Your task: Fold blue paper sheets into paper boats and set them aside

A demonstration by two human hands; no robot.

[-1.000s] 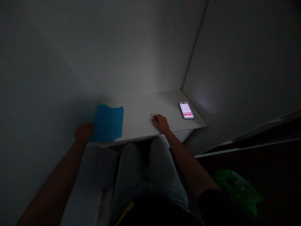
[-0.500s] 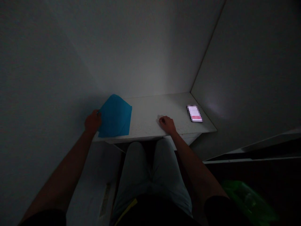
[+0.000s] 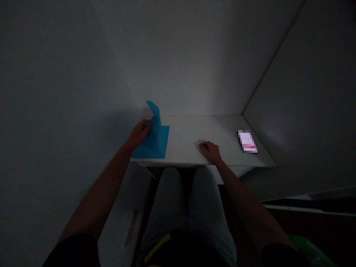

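Observation:
On the left end of the white table lies a blue sheet of paper. Its far part is raised off the surface, with one corner bent over at the top. My left hand is closed on the sheet's left side, thumb and fingers pinching it. My right hand rests near the table's front edge, its fingers curled into a loose fist with nothing visible inside. A gap of bare table lies between this hand and the sheet.
A phone with a lit, blurred-out screen lies at the right end of the table. Pale walls stand at the back, left and right. My legs reach under the front edge. A green plastic object is at the lower right.
The blue sheet went from spread out to partly lifted and bent, as my left hand moved inward along it. My right hand stays on the table. The view has shifted slightly.

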